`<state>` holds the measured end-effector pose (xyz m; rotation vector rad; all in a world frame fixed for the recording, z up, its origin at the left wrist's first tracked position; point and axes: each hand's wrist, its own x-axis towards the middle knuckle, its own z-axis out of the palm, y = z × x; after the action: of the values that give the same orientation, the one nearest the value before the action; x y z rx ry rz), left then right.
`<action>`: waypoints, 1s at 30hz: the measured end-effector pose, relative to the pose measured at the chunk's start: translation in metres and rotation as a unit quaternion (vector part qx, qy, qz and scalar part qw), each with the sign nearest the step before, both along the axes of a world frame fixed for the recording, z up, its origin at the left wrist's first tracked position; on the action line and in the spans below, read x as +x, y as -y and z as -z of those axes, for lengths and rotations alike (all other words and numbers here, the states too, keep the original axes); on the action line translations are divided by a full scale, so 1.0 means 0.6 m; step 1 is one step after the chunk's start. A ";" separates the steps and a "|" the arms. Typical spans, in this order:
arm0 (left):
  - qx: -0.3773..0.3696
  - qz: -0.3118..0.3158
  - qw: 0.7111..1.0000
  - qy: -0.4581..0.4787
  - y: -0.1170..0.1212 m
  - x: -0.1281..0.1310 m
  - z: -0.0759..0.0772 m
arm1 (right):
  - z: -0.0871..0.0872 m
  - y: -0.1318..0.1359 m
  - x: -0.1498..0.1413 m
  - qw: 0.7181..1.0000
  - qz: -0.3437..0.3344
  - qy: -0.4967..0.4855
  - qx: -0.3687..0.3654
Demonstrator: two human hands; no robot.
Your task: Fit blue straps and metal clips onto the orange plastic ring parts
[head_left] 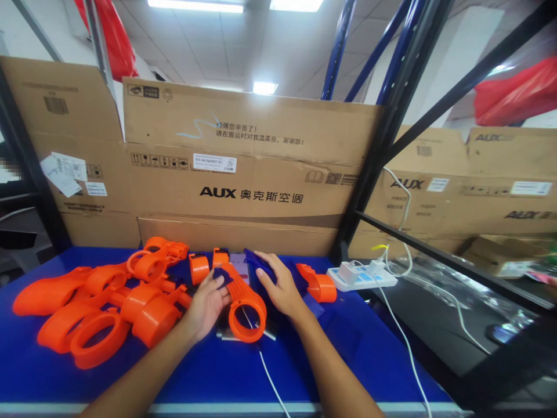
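Above the blue counter [195, 380], our left hand [208, 305] holds one orange plastic ring-ended piece [240, 290]; our right hand [278, 284] touches a dark-blue plastic part [253, 259], grip unclear. Heaped orange plastic rings [154, 320] lie leftward, untouched; finished count indeterminate.

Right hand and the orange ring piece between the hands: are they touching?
Apart: the head view shows a blue gap between right hand and orange ring piece.

- Our left hand [207, 309] is bare, wrist included.
- Our right hand [282, 285] is bare too, fingers slender.
- Our left forearm [150, 367] and right forearm [328, 363], bare above the table's front edge [217, 408], taper to the wrists.
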<state>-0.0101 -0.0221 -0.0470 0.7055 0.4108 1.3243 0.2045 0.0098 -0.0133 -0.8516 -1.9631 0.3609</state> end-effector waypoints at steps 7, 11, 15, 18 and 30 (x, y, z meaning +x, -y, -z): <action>0.021 -0.071 0.996 -0.048 -0.009 0.003 0.007 | -0.009 0.007 0.000 0.995 -0.101 -0.015 -0.015; 0.015 -0.104 0.993 -0.052 -0.009 0.005 0.008 | -0.008 0.007 0.000 0.994 -0.106 -0.015 -0.005; 0.028 -0.104 0.992 -0.068 -0.008 0.006 0.007 | -0.008 0.006 -0.001 0.994 -0.105 -0.018 -0.002; 0.036 -0.101 0.992 -0.073 -0.007 0.006 0.006 | -0.010 0.006 -0.001 0.994 -0.107 -0.017 -0.008; 0.118 -0.114 0.980 -0.109 0.000 0.003 -0.001 | -0.007 0.011 0.004 0.994 -0.109 0.013 -0.027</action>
<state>-0.0082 -0.0221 -0.0463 1.0323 0.5277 1.5328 0.2069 0.0034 -0.0093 -0.6792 -2.0852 0.5349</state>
